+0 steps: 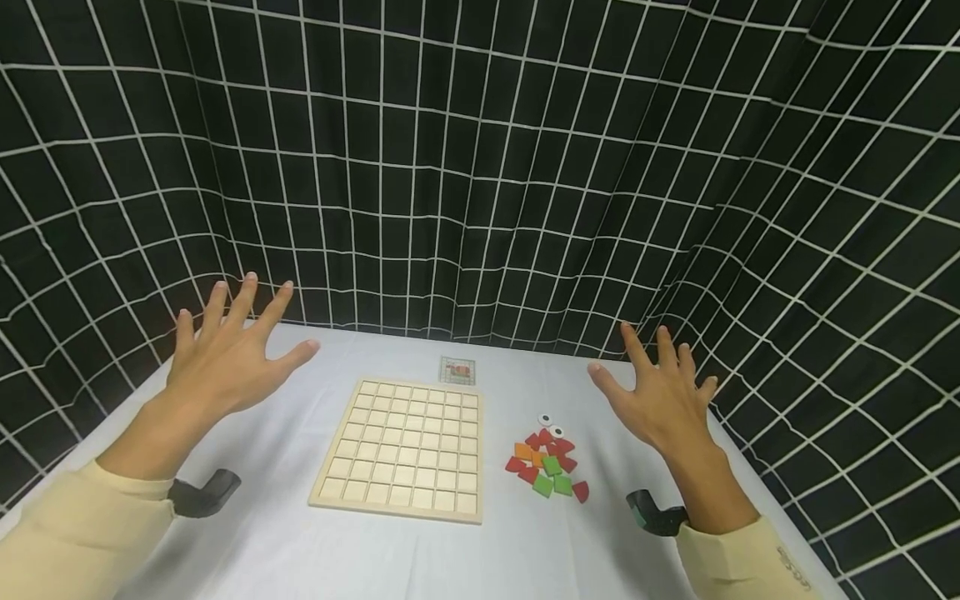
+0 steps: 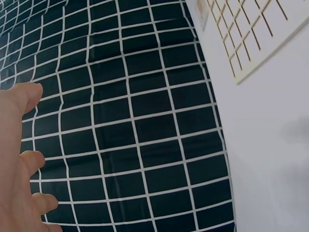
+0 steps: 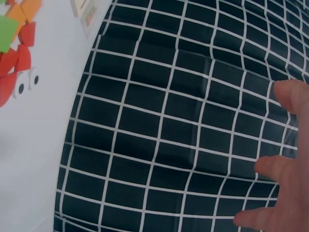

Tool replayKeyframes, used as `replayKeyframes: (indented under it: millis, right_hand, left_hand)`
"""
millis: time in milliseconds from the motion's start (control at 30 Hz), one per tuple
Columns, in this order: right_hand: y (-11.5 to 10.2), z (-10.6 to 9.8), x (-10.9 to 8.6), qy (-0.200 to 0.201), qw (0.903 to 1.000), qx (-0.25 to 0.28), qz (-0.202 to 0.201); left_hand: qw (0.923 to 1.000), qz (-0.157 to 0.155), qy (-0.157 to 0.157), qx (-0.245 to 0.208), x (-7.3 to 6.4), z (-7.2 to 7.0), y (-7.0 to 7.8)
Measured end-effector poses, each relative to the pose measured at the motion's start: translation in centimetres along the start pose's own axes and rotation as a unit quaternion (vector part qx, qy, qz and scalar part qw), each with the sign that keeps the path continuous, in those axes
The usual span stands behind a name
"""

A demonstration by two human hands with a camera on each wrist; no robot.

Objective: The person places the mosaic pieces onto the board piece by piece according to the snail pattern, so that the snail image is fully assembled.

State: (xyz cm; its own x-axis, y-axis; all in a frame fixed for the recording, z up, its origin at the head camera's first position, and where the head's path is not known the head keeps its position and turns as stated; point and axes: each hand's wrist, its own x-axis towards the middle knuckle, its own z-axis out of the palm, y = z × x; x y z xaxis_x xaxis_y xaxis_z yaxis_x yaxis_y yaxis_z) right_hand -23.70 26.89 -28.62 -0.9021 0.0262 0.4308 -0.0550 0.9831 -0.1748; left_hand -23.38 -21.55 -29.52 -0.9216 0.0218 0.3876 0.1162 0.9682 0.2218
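Observation:
My left hand [image 1: 227,358] hovers over the table's left side, fingers spread, holding nothing. On the right, my right hand [image 1: 662,398] is likewise spread in the air with nothing in it. Between them lies a pale wooden grid board [image 1: 405,448] with square recesses. A pile of small flat pieces sits between the board and my right hand: red pieces [image 1: 581,492], orange squares [image 1: 522,451], green squares [image 1: 562,485] and two round eye pieces [image 1: 557,432]. Behind the board lies a small picture card [image 1: 457,370] with a reddish figure on a grid.
A white cloth [image 1: 450,567] covers the table. Dark curtains [image 1: 465,167] with a white grid pattern stand behind it and along both sides. A black wrist mount [image 1: 206,493] sticks out under the left wrist, and another mount [image 1: 654,514] by the right.

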Motion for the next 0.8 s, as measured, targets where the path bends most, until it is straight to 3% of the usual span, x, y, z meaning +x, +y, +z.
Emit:
replayKeyframes:
  millis: [433,800]
  right_hand:
    - [0.0,0.1,-1.7,0.035,0.9985,0.032,-0.026]
    - [0.4,2.0,-3.2,0.057,0.9951,0.06,-0.054]
  left_hand:
    - [0.9982,0.046,0.033,-0.021,-1.7,1.3,1.0]
    - [0.9922,0.098,0.027,-0.073,-2.8,4.8,1.3]
